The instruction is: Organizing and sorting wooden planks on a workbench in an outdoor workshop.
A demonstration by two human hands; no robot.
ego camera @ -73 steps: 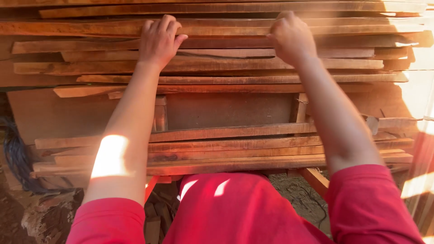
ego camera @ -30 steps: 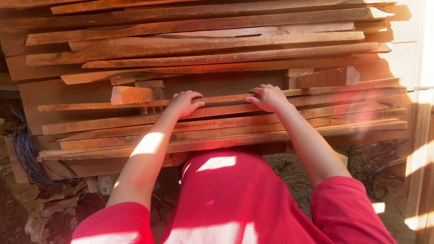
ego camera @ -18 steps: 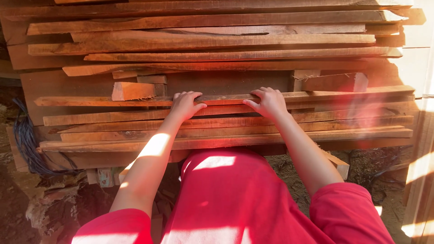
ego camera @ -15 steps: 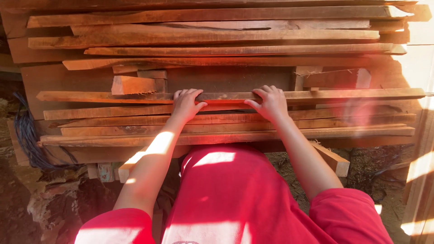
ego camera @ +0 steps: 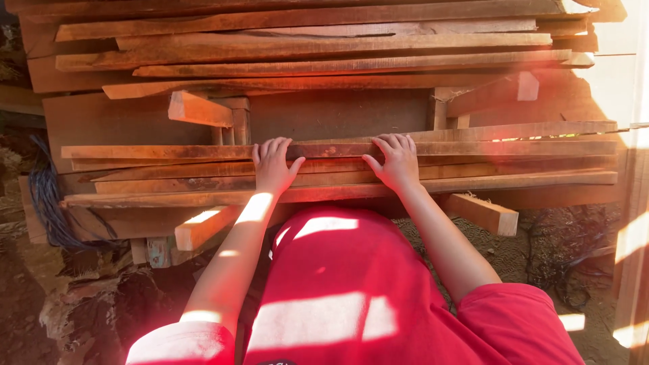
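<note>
Currently, I have my left hand [ego camera: 272,167] and right hand [ego camera: 395,162] well apart, both laid flat with fingers spread on the lower stack of planks [ego camera: 338,172], gripping nothing. That stack lies directly below the upper stack of boards [ego camera: 324,47], a loose wooden block [ego camera: 199,109] between them.

Both arms reach forward, left hand [ego camera: 273,167] and right hand [ego camera: 395,162] flat, fingers spread.

No pkgs, labels, signs, screens.
</note>
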